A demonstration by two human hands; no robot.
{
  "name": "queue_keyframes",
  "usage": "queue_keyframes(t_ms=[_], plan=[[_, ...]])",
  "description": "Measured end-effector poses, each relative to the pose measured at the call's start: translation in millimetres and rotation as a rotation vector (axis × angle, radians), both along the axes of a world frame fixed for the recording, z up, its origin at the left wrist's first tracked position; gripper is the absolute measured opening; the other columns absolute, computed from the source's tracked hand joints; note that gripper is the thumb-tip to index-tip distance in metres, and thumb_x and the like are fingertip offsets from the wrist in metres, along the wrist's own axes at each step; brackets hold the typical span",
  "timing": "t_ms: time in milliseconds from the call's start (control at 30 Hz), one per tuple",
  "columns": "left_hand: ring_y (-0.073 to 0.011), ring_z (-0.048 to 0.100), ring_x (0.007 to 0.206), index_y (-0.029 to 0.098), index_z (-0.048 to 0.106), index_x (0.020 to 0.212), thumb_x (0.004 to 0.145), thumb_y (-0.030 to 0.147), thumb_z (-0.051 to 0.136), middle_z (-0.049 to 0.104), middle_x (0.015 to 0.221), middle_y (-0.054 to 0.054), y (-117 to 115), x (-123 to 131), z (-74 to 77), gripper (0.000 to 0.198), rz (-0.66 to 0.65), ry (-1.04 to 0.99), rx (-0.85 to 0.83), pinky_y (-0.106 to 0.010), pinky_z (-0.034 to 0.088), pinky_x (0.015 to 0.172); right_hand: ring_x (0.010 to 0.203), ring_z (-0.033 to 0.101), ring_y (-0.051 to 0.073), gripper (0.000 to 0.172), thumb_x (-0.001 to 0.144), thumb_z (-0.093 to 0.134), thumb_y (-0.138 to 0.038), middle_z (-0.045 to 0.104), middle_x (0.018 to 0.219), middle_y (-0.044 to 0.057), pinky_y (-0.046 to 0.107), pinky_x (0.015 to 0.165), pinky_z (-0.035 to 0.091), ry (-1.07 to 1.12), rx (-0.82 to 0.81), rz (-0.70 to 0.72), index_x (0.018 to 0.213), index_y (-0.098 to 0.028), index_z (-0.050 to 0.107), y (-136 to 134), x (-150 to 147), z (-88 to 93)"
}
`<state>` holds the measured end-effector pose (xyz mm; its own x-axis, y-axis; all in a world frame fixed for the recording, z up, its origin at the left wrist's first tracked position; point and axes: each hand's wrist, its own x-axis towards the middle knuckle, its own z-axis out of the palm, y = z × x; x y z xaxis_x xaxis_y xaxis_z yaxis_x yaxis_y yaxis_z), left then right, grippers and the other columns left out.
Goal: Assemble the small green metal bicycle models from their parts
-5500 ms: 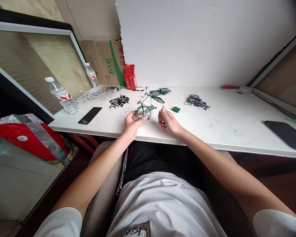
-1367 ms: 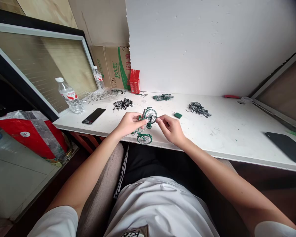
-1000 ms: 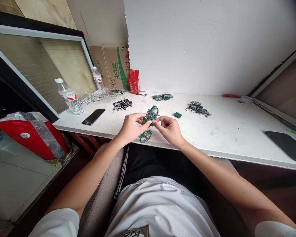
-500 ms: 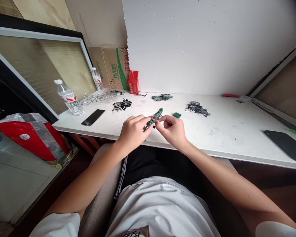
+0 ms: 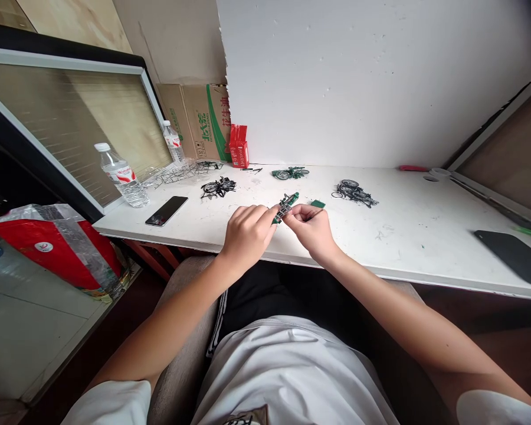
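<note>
A small green and grey model part [image 5: 285,206] is held over the front edge of the white table. My left hand [image 5: 249,235] grips its lower left end between thumb and fingers. On the other side, my right hand [image 5: 312,229] has its thumb and index finger pinched against the part's right side; whether a small piece is between them is hidden. Just behind my right hand lies a flat green piece [image 5: 317,204]. Farther back sits a green model motorcycle [image 5: 291,173], with a black one [image 5: 218,188] to its left and a grey-black one [image 5: 354,193] to its right.
On the left of the table [image 5: 398,236] are a phone [image 5: 167,211], two water bottles [image 5: 123,177] and empty part frames [image 5: 181,173]. A red box [image 5: 239,146] stands by a carton [image 5: 194,121]. A black slab [image 5: 513,257] lies far right.
Both hands have drawn closer together. The green and grey part has shifted slightly right and turned, with its lower end now more covered by my left fingers.
</note>
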<state>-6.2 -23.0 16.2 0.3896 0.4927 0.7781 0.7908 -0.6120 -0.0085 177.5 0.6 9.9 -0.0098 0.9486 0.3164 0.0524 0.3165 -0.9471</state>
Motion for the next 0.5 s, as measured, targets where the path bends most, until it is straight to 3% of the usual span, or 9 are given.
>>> queue_keyframes(t_ms=[133, 333, 500], plan=[[-0.0248, 0.073, 0.096, 0.018, 0.075, 0.124, 0.1, 0.016, 0.067, 0.077, 0.102, -0.009, 6.6, -5.5, 0.1, 0.025, -0.056, -0.101, -0.075, -0.036, 0.054, 0.087, 0.052, 0.024, 0.008, 0.032, 0.083, 0.081, -0.047, 0.036, 0.056, -0.007, 0.025, 0.049, 0.02, 0.135, -0.242, 0.191, 0.078, -0.017, 0.07, -2.5, -0.5, 4.4], [-0.0202, 0.071, 0.092, 0.02, 0.072, 0.122, 0.103, 0.027, 0.066, 0.073, 0.116, -0.009, 17.6, -17.1, 3.6, 0.021, -0.218, -0.277, -0.345, -0.03, 0.058, 0.077, 0.054, 0.017, 0.007, 0.025, 0.085, 0.081, -0.039, 0.026, 0.06, -0.01, 0.024, 0.048, 0.017, 0.225, -0.314, 0.295, 0.088, -0.015, 0.073, 0.2, 3.8, 5.9], [-0.0161, 0.067, 0.083, 0.018, 0.068, 0.122, 0.106, 0.03, 0.06, 0.07, 0.118, -0.01, 17.9, -15.4, 3.1, 0.021, -0.273, -0.348, -0.373, -0.026, 0.056, 0.067, 0.054, 0.01, 0.008, 0.026, 0.083, 0.086, -0.035, 0.016, 0.062, -0.012, 0.022, 0.045, 0.014, 0.456, -0.425, 0.436, 0.087, -0.018, 0.068, -0.7, 2.8, 8.6]])
